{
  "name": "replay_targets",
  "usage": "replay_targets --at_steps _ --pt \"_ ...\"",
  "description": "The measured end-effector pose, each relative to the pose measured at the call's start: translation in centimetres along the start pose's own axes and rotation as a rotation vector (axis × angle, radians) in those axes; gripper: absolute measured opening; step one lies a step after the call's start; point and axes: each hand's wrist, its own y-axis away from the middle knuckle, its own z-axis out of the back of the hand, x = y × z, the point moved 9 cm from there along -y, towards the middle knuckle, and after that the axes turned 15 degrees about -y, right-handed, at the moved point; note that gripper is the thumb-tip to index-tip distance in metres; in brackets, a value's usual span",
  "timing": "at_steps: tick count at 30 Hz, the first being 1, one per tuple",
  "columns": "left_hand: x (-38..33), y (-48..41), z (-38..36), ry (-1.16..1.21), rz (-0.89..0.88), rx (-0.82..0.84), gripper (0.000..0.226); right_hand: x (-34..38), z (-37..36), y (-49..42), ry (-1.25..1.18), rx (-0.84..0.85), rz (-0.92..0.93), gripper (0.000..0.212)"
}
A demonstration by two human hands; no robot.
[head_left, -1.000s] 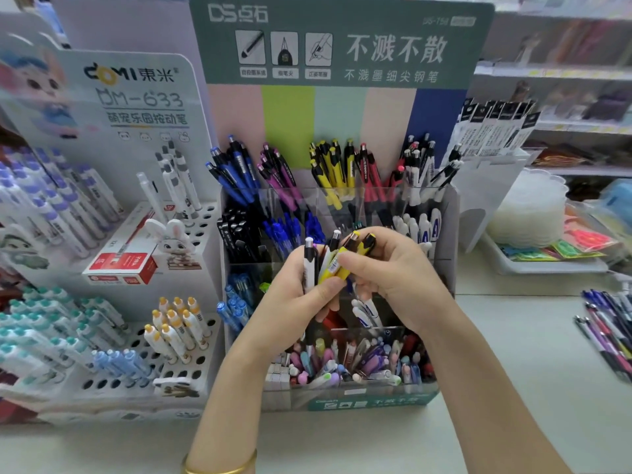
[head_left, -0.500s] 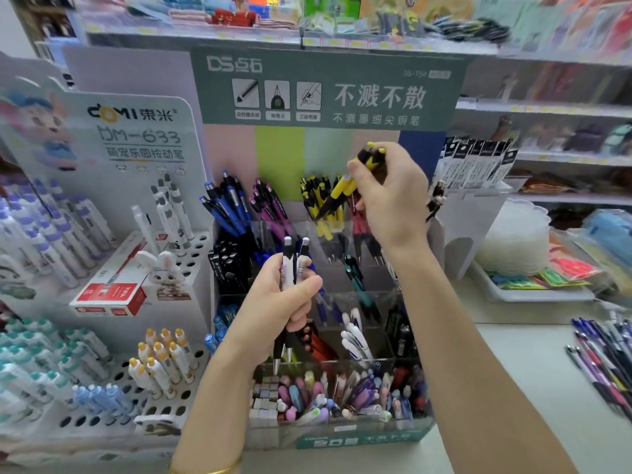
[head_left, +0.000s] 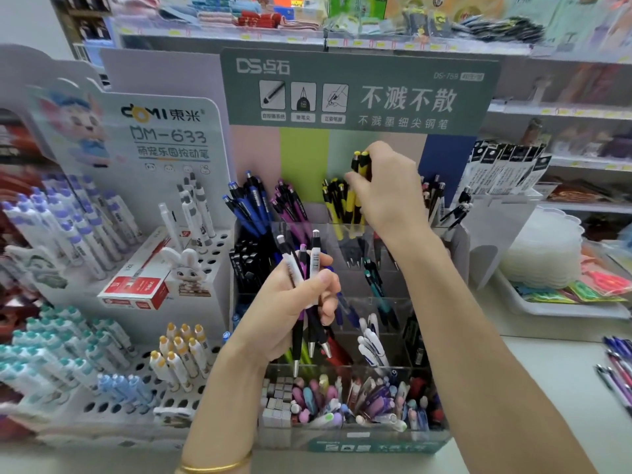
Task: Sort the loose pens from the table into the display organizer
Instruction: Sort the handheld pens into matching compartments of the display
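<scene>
The right hand (head_left: 388,195) pinches yellow pens (head_left: 361,164) above the organizer's (head_left: 376,445) yellow slot; left hand (head_left: 290,309) fingers (head_left: 325,279) grip mixed pens (head_left: 313,260). Dropped crooked, the yellow ones could land in a neighbouring slot.

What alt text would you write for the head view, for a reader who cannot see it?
The right hand holds yellow pens over the yellow section of the organizer. The left hand grips a bunch of pens, white and purple, in front. Loose pens lie on the table at right.
</scene>
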Motion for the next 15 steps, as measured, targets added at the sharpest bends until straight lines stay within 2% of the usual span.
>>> replay_targets --at_steps 2,6,11,15 --pt "0.2 0.0 0.1 -0.072 0.025 -0.031 0.014 -0.3 -1.2 0.1 0.006 0.055 -0.025 0.025" --pt "0.5 0.2 0.3 -0.157 0.061 -0.043 0.02 -1.4 -3.3 0.4 0.108 0.166 -0.095 0.026" --pt "0.7 0.3 0.4 0.021 0.125 -0.04 0.041 -2.0 -3.7 1.2 0.088 0.161 -0.137 0.026" --pt "0.6 0.4 0.1 0.05 0.095 -0.043 0.042 -2.3 -3.7 1.9 0.089 0.18 -0.142 0.027"
